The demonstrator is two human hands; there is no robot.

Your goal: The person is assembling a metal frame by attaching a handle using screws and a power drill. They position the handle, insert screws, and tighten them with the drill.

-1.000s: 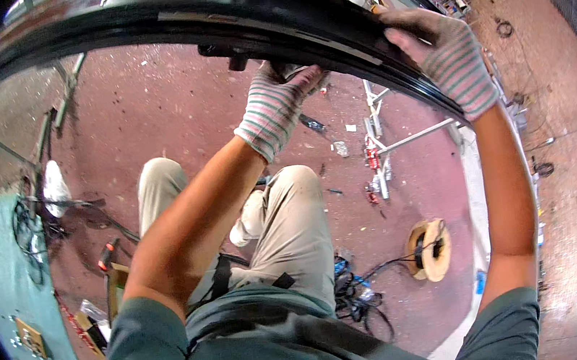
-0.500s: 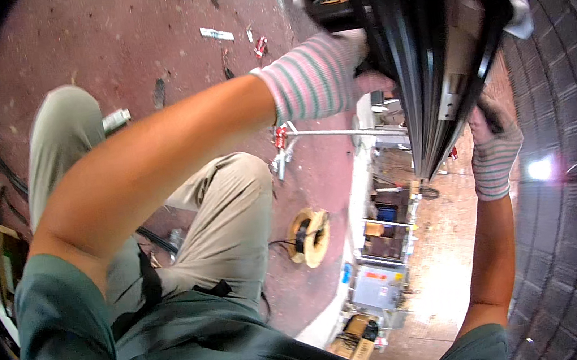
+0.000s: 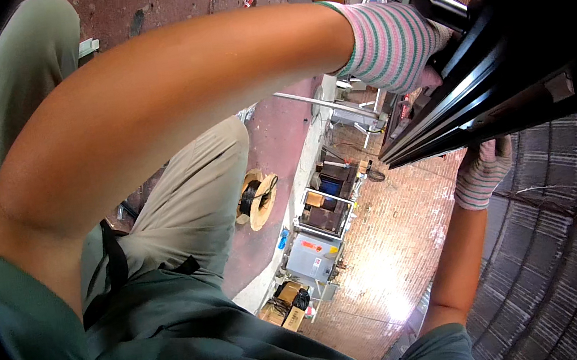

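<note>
A long black ribbed metal profile (image 3: 464, 102) slants across the upper right, its far end tapering toward the middle of the view. My left hand (image 3: 397, 38), in a pink, green and white striped knit glove, is closed on its left side; most of the fingers are hidden behind dark parts. Just above that hand, a shiny black bent bracket (image 3: 444, 3) juts out. From below, my right hand (image 3: 484, 172), gloved alike, grips the profile's lower edge, with its fingertips partly hidden. Deep shadow covers the profile's near part.
A wooden cable reel (image 3: 259, 198) stands on the reddish floor (image 3: 276, 138) beyond my knee. Along the brick wall (image 3: 398, 238) are a grey cabinet (image 3: 311, 257), a cardboard box (image 3: 294, 318) and a metal rail (image 3: 330, 105). Dark corrugated sheeting (image 3: 556, 217) lies at right.
The view has swung, and the black profile now sits further right and more slanted. Both gloved hands stay on it; my left arm reaches further across.
</note>
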